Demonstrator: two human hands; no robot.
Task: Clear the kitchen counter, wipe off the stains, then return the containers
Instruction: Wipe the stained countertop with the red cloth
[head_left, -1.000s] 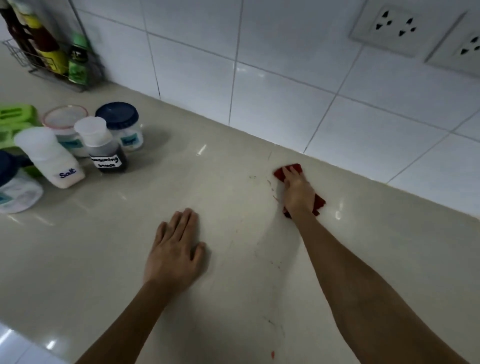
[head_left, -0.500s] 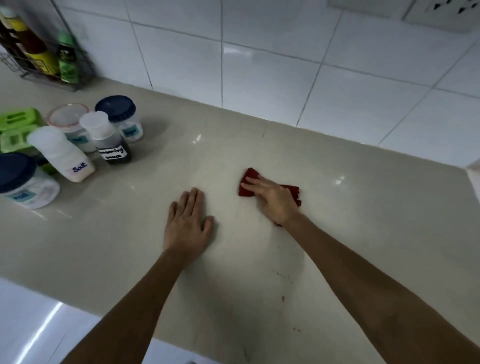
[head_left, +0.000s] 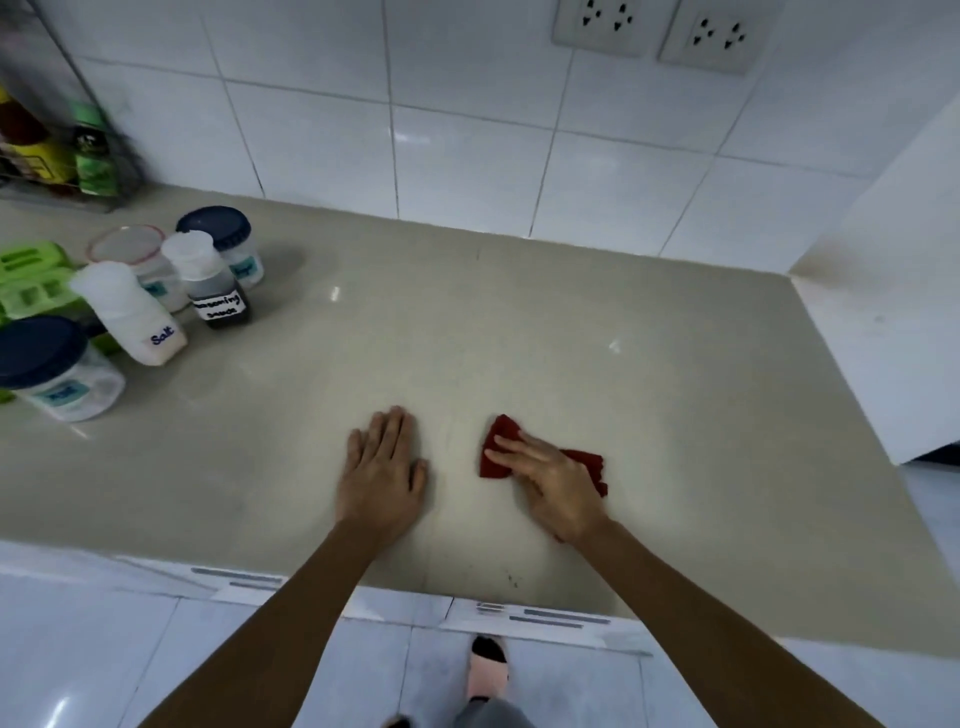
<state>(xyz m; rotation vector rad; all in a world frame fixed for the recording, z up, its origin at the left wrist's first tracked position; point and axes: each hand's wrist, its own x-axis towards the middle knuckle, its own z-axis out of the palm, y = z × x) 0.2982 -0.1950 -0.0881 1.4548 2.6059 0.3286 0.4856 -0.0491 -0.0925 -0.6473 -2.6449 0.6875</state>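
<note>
Red cloth (head_left: 500, 451) lies lower centre on the counter (head_left: 519, 338), pinned beneath the right hand (head_left: 553, 480), fingers spread flat to press while wiping. Left hand (head_left: 382, 475), open and empty, rests palm-down just beside it, likely bracing. Containers (head_left: 156, 312) stand grouped at middle left, presumably moved clear of the wiping area.
</note>
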